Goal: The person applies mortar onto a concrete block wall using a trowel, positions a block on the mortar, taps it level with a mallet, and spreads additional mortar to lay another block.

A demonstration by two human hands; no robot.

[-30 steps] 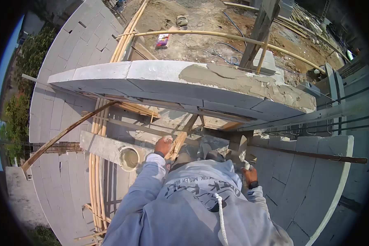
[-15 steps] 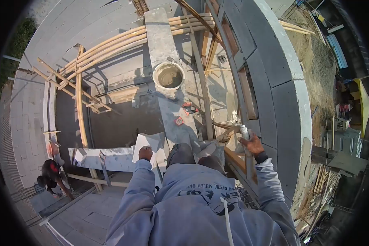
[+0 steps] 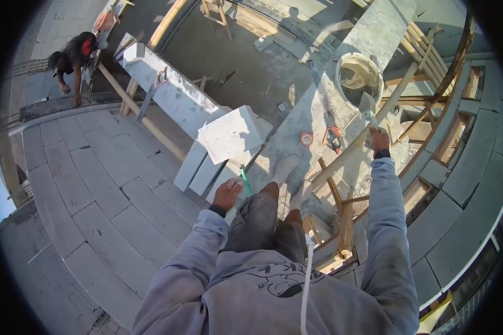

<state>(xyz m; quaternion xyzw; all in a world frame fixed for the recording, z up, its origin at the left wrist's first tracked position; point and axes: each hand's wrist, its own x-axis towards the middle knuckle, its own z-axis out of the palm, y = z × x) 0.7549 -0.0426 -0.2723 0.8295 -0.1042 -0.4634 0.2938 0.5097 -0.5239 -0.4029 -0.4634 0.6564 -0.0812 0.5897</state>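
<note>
My right hand [image 3: 377, 139] is wrapped round the handle of a trowel [image 3: 367, 104]. Its grey blade points away from me, at the near rim of a bucket [image 3: 342, 89] with wet mortar inside. My left hand [image 3: 228, 194] is closed, low beside my knee. A narrow green piece [image 3: 245, 180] stands right by its fingertips; whether the fingers grip it I cannot tell. Just beyond that hand, a pale block [image 3: 235, 134] rests on top of other blocks.
I stand on a mortar-stained plank [image 3: 296, 131]. A red tape measure [image 3: 306, 138] and an orange-handled saw [image 3: 333, 138] lie ahead of my feet. Another saw [image 3: 148, 100] leans against a plank at left. Wooden poles [image 3: 397, 97] cross at right. A co-worker [image 3: 75, 61] bends at far left.
The view has swung left. My right hand has brought the trowel forward from the block wall to the bucket. My left hand has come away from the pale block.
</note>
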